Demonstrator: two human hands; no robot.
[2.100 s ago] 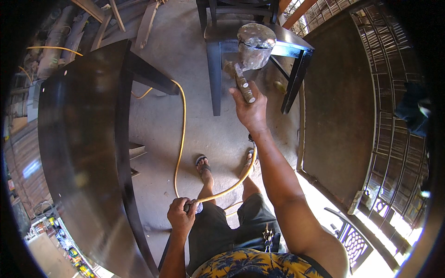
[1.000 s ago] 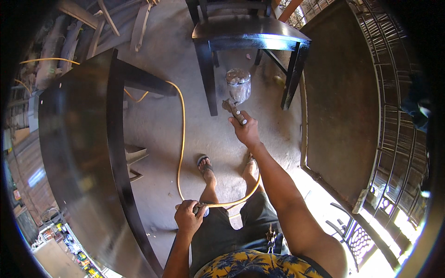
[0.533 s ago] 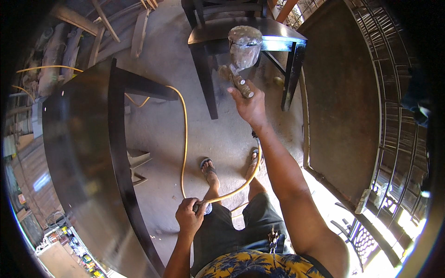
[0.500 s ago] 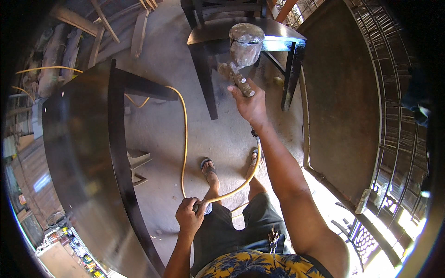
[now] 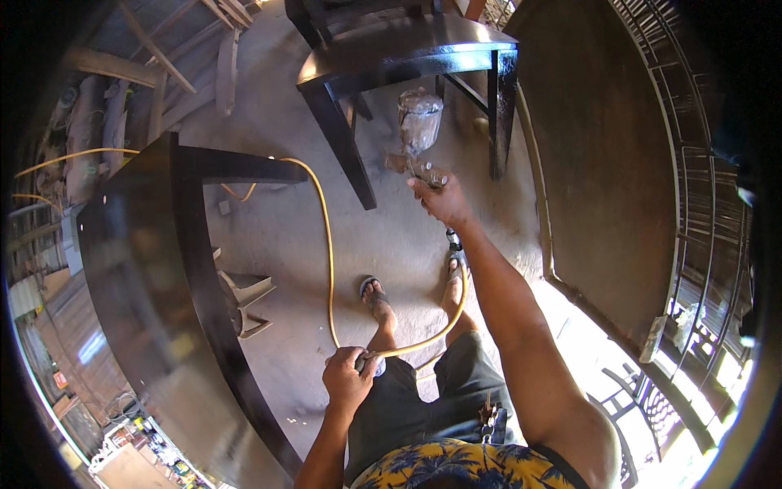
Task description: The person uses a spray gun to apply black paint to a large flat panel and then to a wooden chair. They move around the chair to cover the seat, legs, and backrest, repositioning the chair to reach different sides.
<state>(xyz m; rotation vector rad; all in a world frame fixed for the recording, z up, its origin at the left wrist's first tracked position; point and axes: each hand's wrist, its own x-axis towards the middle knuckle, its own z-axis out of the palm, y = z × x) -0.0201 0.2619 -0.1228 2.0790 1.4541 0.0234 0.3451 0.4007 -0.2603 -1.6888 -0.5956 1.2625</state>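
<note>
My right hand (image 5: 441, 200) is closed round the handle of a paint spray gun (image 5: 417, 167), with its paint-stained cup (image 5: 420, 122) on top. The gun is in front of a dark, glossy wooden chair (image 5: 391, 59), below its seat edge and apart from it. A yellow air hose (image 5: 450, 326) runs from the gun's base down to my left hand (image 5: 349, 379). That hand is closed around the hose near my left thigh, along with a pale bluish item I cannot make out.
A dark table (image 5: 147, 301) with a glossy top stands at the left. A large brown panel (image 5: 603, 163) leans at the right beside a barred wall. Wood scraps (image 5: 167, 65) lie at the far left, and a bracket-like piece (image 5: 244, 301) rests on the floor.
My right hand has lowered the spray gun, so its cup is now under the chair's seat edge instead of in front of the seat. My left hand keeps its hold on the hose.
</note>
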